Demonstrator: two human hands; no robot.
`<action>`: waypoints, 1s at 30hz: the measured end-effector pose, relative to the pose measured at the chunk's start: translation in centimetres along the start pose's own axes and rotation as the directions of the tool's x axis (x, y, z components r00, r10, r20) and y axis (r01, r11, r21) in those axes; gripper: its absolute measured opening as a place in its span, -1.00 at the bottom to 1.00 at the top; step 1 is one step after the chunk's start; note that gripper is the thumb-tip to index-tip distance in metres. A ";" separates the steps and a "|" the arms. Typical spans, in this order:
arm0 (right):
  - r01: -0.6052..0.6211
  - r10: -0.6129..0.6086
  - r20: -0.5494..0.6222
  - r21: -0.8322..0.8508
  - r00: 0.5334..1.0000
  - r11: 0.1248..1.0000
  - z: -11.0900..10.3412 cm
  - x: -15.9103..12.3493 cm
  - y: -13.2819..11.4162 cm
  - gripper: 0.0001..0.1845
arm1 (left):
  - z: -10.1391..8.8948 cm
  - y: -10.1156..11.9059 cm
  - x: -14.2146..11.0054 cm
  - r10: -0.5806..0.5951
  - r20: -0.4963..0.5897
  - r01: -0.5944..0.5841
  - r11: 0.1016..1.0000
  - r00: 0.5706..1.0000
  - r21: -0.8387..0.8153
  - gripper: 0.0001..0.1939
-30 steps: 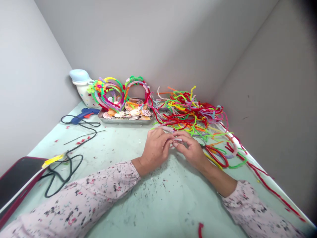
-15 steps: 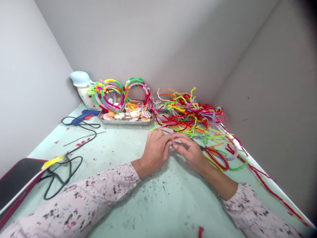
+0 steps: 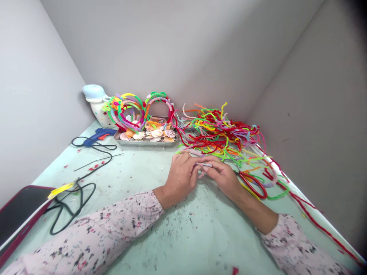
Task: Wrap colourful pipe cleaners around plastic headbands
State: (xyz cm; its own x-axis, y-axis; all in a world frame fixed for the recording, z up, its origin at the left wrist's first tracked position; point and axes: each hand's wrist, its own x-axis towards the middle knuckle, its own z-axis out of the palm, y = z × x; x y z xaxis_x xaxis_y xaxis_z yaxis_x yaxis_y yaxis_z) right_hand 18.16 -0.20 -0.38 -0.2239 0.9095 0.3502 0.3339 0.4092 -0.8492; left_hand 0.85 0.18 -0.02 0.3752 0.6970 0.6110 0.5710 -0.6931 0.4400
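Observation:
At the middle of the table, my left hand [image 3: 179,177] and my right hand [image 3: 226,178] meet with fingertips pinched together. Between them is a pale lilac pipe cleaner [image 3: 205,165]; a short pinkish end hangs below the fingertips. My fingers hide most of it. Just behind the hands spreads a tangled heap of colourful pipe cleaners [image 3: 218,133]. Red-handled scissors [image 3: 256,194] lie beside my right wrist, partly under the loose strands.
A metal tray [image 3: 146,144] of seashells [image 3: 156,133] stands at the back, with pipe-cleaner-covered headbands [image 3: 130,95] on it. Left are a blue glue gun [image 3: 94,138], its black cord [image 3: 82,206], a white bottle [image 3: 100,110] with a blue lid, and a dark red-edged device [image 3: 25,206].
My right hand has shifted slightly right, and more of the lilac piece shows between the fingers. A pinkish end now hangs below them. The view has tilted slightly.

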 end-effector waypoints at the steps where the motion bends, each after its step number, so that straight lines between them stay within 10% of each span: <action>1: -0.004 0.004 0.002 0.000 1.000 1.000 0.0 0.0 0.0 -0.74 | 0.0 0.0 0.0 0.002 -0.001 -0.002 1.000 1.000 -0.003 -0.84; 30: 0.098 -0.098 0.033 0.003 0.995 0.995 0.1 -0.4 0.9 -0.78 | -0.4 0.0 0.1 -0.034 -0.054 0.032 0.999 0.998 -0.029 -0.86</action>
State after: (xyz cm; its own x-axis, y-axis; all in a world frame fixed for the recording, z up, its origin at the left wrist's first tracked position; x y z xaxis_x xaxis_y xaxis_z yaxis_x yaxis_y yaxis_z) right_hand 18.46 -0.19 -1.29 -0.2859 0.8620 0.4185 0.3075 0.4962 -0.8120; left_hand 0.60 0.17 0.24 0.3156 0.7092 0.6304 0.5616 -0.6752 0.4783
